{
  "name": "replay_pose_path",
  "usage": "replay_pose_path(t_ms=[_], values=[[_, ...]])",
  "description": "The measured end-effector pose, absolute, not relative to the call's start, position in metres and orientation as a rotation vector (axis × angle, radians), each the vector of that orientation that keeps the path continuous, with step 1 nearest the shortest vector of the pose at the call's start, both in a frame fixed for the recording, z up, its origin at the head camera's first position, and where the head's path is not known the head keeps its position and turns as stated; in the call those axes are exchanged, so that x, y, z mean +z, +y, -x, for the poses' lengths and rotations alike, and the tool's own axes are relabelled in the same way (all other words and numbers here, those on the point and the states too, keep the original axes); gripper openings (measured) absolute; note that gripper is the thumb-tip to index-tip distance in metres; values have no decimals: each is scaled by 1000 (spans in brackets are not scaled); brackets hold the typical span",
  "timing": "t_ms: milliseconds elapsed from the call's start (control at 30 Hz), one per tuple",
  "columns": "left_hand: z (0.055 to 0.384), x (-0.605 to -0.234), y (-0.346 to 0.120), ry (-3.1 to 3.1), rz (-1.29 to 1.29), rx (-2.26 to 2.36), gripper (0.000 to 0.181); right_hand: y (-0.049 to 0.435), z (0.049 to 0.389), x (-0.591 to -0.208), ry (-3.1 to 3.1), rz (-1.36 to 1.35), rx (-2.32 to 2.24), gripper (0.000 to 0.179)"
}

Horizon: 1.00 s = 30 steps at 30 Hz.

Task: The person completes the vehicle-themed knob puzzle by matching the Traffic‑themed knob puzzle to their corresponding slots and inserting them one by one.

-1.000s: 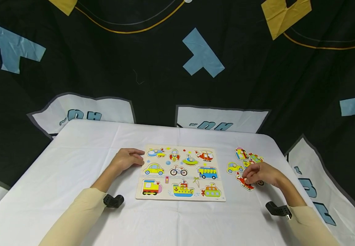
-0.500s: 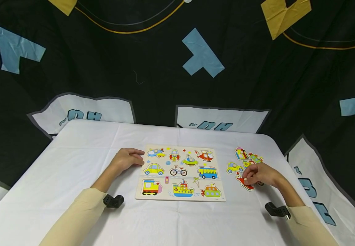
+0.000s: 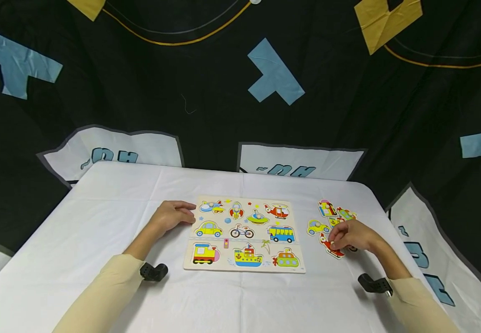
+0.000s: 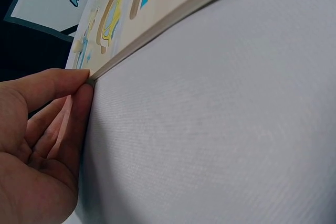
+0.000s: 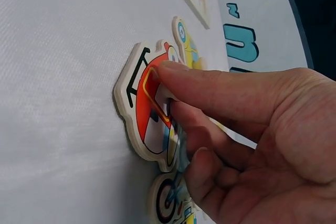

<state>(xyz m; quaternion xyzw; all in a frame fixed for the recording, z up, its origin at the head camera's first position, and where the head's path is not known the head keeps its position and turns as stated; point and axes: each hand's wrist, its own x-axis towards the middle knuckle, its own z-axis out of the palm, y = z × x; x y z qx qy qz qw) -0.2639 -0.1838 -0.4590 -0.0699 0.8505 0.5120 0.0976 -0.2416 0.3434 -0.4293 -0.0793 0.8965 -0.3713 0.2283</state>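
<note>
Hardly anything has moved since the earlier frame: the right hand (image 3: 348, 235) pinches the helicopter piece (image 5: 140, 107) on the bench (image 3: 207, 300) beside the puzzle board (image 3: 226, 260), left hand (image 3: 171, 216) pinching its edge, seemingly mid-pick-up, the next move needing a clean lift.

The cloth-covered table (image 3: 240, 305) bears a flat wooden puzzle board (image 3: 227, 256) and, to its right, a close cluster of loose vehicle-shaped puzzle pieces (image 3: 317, 226).

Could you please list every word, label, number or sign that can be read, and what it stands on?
"~nH", apparently, on the middle white patch, partly hidden by the table.
Left patch and right patch: letters too cut off for certainty.
Puzzle board: tiny corner print, too small to read.
</note>
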Motion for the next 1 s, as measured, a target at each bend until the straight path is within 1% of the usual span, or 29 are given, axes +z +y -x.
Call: replay_pose_path(t_ms=[333, 700, 1000], values=[[264, -459, -184, 2525, 224, 1483, 49, 336, 248, -416, 2456, 246, -954, 20], [264, -460, -185, 2521, 227, 1493, 49, 311, 269, -398, 2473, 227, -987, 20], [265, -460, -184, 2519, 219, 1507, 49, 290, 286, -400, 2571, 182, -1002, 23]])
